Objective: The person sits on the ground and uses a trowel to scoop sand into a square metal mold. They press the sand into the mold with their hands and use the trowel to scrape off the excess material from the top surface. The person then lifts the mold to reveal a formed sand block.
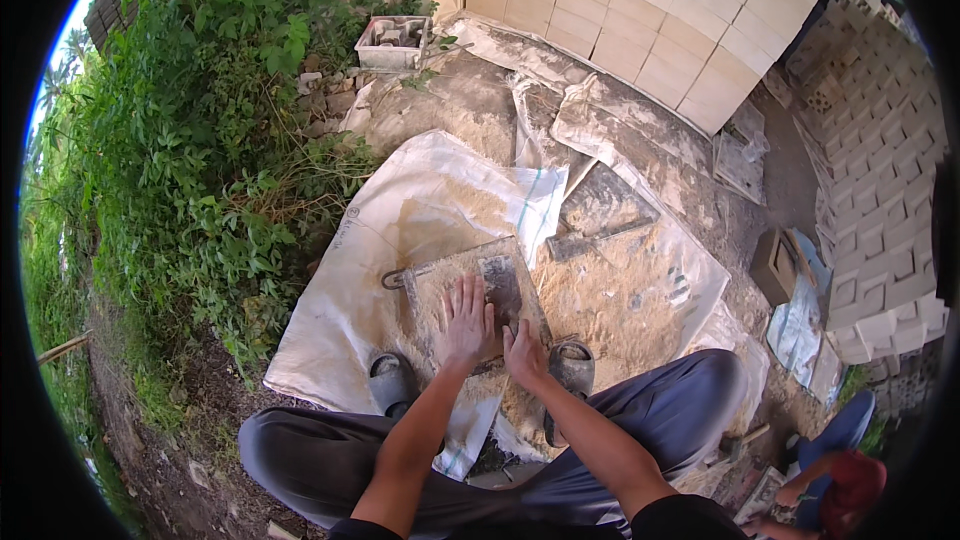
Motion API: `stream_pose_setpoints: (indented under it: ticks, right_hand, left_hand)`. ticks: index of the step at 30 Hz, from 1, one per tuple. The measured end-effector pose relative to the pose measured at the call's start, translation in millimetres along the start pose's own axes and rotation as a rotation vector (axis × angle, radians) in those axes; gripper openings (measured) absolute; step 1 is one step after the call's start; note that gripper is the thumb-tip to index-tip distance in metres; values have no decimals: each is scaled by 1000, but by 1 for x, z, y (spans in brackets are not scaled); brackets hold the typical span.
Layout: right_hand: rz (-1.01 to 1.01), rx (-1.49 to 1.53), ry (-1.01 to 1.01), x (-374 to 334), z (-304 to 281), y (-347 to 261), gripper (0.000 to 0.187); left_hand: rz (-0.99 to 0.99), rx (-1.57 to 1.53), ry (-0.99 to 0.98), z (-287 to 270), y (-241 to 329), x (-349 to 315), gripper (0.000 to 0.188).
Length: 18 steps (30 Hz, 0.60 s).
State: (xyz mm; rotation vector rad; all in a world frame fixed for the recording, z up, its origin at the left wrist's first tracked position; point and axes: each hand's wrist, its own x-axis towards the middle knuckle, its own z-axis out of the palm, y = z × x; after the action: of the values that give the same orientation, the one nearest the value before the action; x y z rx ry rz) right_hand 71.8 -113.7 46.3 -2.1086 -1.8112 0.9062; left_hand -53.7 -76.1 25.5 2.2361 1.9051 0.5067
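An outdoor yard: leafy plants (200, 140) fill the left side, a stack of smooth pale blocks (640, 25) stands at the top, and relief-faced blocks (880, 190) are piled along the right. On the ground lies a white woven sheet (335, 285), strewn with tan powder (625, 290). On the sheet, between my sandals (390, 386) and just beyond them, is a flat, squarish mould plate (503, 290), powdered over except for a dark patch. Its far edge slants, the right corner lying farther from me than the left; its loop handle (385, 282) points to my left. The sides look nearly equal, so I cannot tell a long axis. My left hand (463, 328) lies palm down over the powdered plate, its fingers extended and pointing away from me, gripping nothing. My right hand (523, 352) is at the plate's near right part, thumb toward the left hand; I cannot tell whether its fingers close on anything. Beyond the plate, toward the right, lies a dark board (607, 198).
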Motion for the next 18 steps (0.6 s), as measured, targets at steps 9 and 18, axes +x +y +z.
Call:
stream_pose_setpoints:
  ticks: [9, 18]
  right_hand:
    - [5, -94, -85, 26, -10, -4, 40]
    - [15, -59, -99, 15, -14, -3, 36]
  left_hand:
    - [80, 110, -183, 13, 2, 48, 61]
    - [113, 86, -248, 8, 5, 42, 66]
